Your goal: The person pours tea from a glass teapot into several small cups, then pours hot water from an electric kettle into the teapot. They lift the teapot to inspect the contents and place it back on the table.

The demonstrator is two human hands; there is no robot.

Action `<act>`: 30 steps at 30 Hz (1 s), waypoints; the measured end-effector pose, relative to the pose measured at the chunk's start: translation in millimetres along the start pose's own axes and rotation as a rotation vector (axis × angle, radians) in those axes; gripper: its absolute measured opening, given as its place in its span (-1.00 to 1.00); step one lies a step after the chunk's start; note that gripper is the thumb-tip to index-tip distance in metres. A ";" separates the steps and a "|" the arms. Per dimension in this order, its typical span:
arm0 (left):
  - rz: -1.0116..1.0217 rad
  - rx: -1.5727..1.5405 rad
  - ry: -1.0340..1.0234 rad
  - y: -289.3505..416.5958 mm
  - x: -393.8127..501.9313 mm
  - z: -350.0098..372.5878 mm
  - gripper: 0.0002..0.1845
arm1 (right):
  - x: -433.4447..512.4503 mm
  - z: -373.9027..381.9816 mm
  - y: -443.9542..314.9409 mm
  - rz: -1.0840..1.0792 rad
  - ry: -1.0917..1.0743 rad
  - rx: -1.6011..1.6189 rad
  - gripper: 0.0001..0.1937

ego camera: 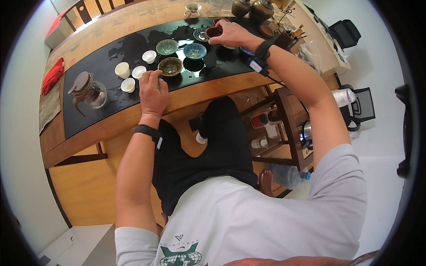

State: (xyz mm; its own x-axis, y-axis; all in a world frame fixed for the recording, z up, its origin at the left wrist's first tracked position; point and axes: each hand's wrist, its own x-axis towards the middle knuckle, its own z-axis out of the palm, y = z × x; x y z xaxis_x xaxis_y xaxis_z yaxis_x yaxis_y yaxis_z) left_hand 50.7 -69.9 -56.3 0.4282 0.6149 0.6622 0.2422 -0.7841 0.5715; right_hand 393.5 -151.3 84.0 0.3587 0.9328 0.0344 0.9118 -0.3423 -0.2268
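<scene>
My right hand [229,35] grips a dark reddish-brown cup [214,32] by its rim, above the far right part of the black tea mat. Beside it lies a blue-patterned saucer [201,34]. My left hand [153,93] hovers at the mat's near edge, its fingertips by the rim of a brown speckled bowl [170,66]; whether they touch it I cannot tell. A green bowl [167,47] and a blue bowl [195,51] stand behind that one. Several small white cups [122,70] are grouped left of the bowls. Further left stands a glass teapot [95,93] with a wooden lid and handle.
Water puddles lie on the black mat [109,60]. Two bronze-coloured jars [261,11] and a strainer on a stand [192,10] are at the back. A red cloth [53,75] lies at the left end. A wooden side stand [293,123] with an electric kettle is at my right.
</scene>
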 end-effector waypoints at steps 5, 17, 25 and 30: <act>-0.009 0.007 -0.011 -2.7 0.5 0.9 -0.71 | -23.8 10.3 21.7 -0.121 -0.112 -0.042 -0.19; 0.018 0.021 -0.025 -1.5 1.8 -1.1 -0.72 | -50.4 51.2 21.5 -0.188 -0.127 -0.190 -0.21; 0.022 0.015 -0.030 -1.9 2.1 -1.4 -0.72 | -10.1 31.4 59.2 -0.201 0.038 0.132 -0.49; 0.005 0.017 -0.038 0.2 2.4 -1.7 -0.72 | 2.1 26.5 81.1 -0.183 -0.096 -0.423 -0.20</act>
State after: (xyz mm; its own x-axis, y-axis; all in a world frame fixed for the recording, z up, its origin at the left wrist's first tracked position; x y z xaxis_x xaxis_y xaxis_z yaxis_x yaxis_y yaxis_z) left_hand 50.3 -68.4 -53.8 0.4621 0.6080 0.6456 0.2548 -0.7883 0.5600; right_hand 463.0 -174.2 39.9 0.1825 0.9815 -0.0579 0.9669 -0.1685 0.1917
